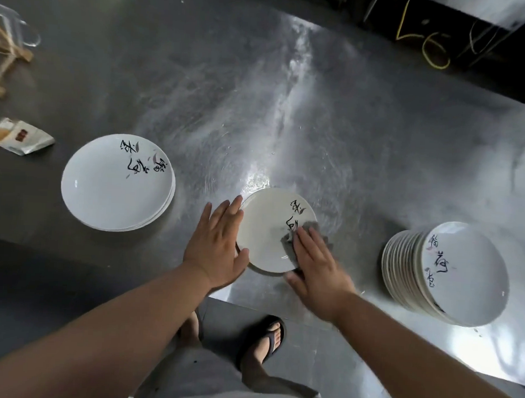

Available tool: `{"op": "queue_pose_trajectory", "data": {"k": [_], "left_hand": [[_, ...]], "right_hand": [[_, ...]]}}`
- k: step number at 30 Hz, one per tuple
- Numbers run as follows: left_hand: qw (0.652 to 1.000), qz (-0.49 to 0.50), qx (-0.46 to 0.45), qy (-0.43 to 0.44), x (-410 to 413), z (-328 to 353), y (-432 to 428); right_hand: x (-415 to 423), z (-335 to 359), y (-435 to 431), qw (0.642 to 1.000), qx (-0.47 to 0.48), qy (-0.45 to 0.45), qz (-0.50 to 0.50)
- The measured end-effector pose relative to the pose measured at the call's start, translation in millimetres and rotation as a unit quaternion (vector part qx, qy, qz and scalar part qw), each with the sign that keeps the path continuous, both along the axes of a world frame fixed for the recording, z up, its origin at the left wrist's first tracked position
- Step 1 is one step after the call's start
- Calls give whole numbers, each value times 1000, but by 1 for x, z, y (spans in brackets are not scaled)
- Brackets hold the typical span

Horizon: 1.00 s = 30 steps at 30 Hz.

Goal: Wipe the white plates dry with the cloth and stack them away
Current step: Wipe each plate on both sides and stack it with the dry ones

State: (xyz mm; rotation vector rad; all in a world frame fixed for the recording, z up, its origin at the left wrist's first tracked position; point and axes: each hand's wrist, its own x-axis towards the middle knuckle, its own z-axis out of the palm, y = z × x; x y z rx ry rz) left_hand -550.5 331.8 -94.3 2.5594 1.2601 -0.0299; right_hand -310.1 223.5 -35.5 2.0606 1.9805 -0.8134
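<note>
Left hand [216,245] is lying flat with straight fingers against the left rim of a single white plate [266,228], and the right hand [318,269], fingers also straight, is pressing a grey cloth [309,227] onto the plate's right side. The steel tabletop [317,126] is carrying everything: the tall stack [461,274] of plates is leaning at the right, the low stack [113,184] is sitting at the left, and the single plate is lying between them near the front edge. A small packet [22,137] is lying far left.
</note>
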Motion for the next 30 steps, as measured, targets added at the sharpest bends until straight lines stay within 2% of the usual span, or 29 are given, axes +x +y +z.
{"op": "queue_pose_trajectory", "data": {"k": [4, 7, 9, 13, 16, 19, 23, 25, 30], "left_hand": [[999, -34, 5, 16, 0, 2, 1], [999, -36, 11, 17, 0, 2, 1], [1000, -22, 12, 0, 1, 2, 1], [999, -9, 26, -43, 0, -1, -1], [999, -24, 32, -26, 0, 0, 0], [998, -43, 52, -6, 0, 4, 1], [988, -36, 78, -131, -1, -5, -2], [985, -34, 75, -150, 0, -7, -1], [998, -48, 23, -26, -1, 0, 2]], "right_hand": [[24, -1, 63, 995, 32, -63, 74], [-7, -4, 70, 997, 16, -68, -10], [-33, -4, 42, 997, -4, -51, -52], [-48, 9, -16, 999, -35, -39, -3], [-17, 3, 14, 999, -5, -43, -16], [-7, -5, 50, 998, -14, -35, -54], [-48, 0, 10, 999, -18, -11, -37], [-51, 2, -19, 1000, -10, 16, -4], [7, -12, 6, 989, 94, 108, 35]]}}
